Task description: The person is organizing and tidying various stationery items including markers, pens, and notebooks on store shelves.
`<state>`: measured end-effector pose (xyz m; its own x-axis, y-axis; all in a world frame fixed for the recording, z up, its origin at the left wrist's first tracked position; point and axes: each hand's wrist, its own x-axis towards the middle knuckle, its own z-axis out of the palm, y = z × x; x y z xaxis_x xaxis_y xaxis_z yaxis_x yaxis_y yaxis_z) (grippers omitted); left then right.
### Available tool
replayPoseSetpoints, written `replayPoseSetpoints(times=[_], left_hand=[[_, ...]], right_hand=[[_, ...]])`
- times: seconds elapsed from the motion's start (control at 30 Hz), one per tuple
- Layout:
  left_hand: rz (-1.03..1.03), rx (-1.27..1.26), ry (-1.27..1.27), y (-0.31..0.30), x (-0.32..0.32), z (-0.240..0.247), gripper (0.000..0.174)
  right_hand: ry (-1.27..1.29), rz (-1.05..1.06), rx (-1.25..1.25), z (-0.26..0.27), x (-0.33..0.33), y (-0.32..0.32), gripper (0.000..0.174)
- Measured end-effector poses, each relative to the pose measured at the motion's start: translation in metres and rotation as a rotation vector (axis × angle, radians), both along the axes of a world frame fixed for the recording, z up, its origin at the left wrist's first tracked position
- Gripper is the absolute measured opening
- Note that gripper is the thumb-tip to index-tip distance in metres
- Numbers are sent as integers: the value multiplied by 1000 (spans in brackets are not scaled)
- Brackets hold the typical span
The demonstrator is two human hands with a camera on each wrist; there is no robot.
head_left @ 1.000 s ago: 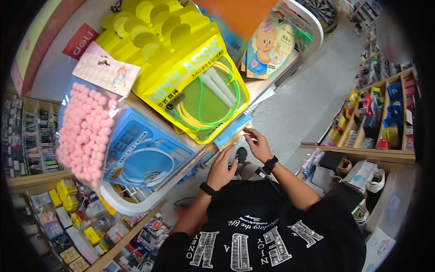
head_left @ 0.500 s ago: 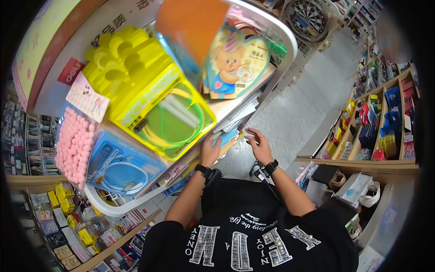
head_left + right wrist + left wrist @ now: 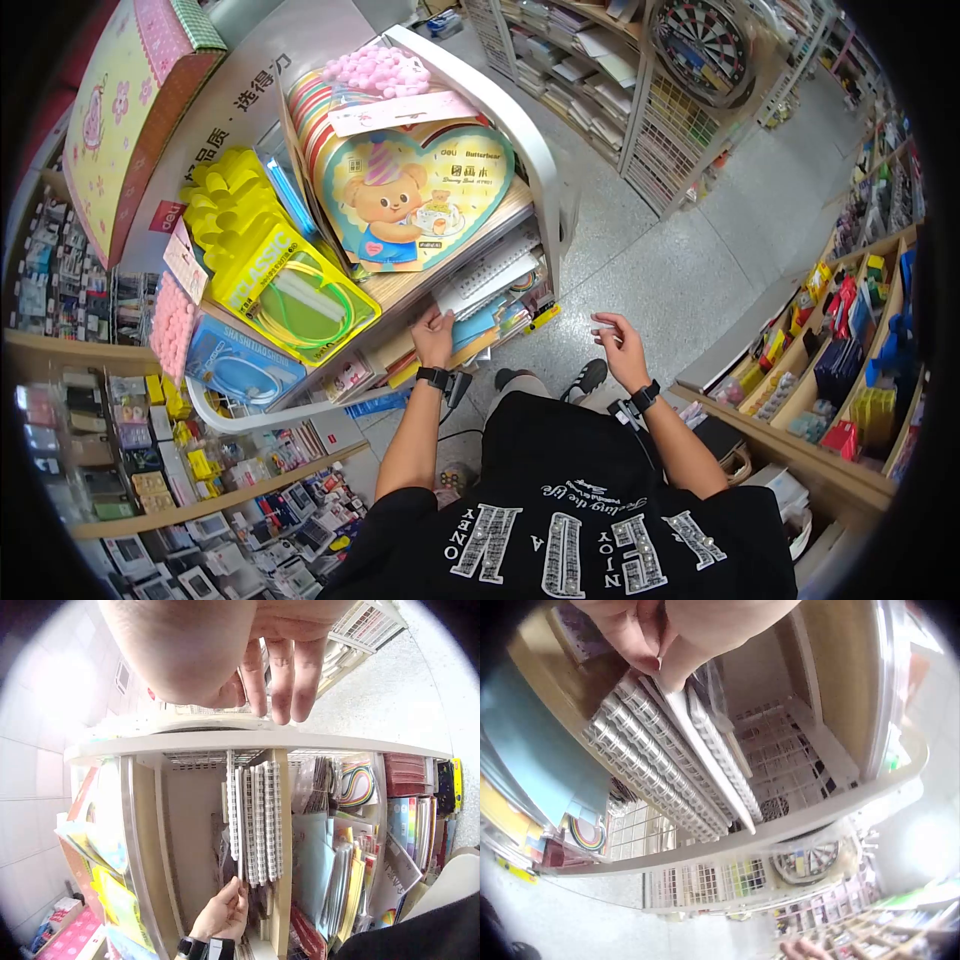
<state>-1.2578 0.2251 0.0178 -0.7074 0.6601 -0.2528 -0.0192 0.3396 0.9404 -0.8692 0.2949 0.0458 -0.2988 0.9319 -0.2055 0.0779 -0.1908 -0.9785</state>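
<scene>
My left hand (image 3: 433, 338) reaches into a shelf of the display rack. Between thumb and fingers it pinches the edge of a thin white notebook (image 3: 709, 769), which stands in a row of spiral notebooks (image 3: 649, 761) with white coil bindings. In the right wrist view the left hand (image 3: 223, 913) is at the near end of this row. The right hand (image 3: 622, 350) hangs in the air to the right of the rack, fingers loosely bent and holding nothing. It spans the top of the right wrist view, above the rack's white rim (image 3: 322, 750).
On the rack's top lie a heart-shaped bear drawing book (image 3: 420, 200), a yellow jump-rope pouch (image 3: 300, 290), a blue jump-rope pack (image 3: 245, 365) and pink pom-poms (image 3: 172, 330). Blue folders (image 3: 311, 862) fill the neighbouring compartment. Stocked shelves (image 3: 830, 350) stand at the right; a dartboard (image 3: 700, 50) hangs behind.
The left hand has moved from the rack's front edge in among the notebooks and now pinches one. The right hand stays raised and free. The head view has swung, showing more of the rack's far end.
</scene>
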Motion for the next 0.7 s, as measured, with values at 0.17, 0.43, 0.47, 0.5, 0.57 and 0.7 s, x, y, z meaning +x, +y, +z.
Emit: replayPoseSetpoints(times=[0.17,0.43,0.47,0.5,0.57,0.7], left_hand=[[-27,31,90,5,-2,-22,59],[-22,-104,511,3,-13,-28,54],[-18,-140,558,-1,-16,-31,55],[-1,-118,591,-7,-18,-36,55],[21,-91,668,-7,-12,-35,57],[9,-46,990,3,22,0,47]], right_hand=[[-4,37,5,-3,4,9,26],[29,37,0,-3,20,11,24],[34,36,10,-6,23,10,24],[47,19,5,-7,26,8,23],[40,-26,12,-6,36,9,23],[9,-125,43,-10,60,14,23]])
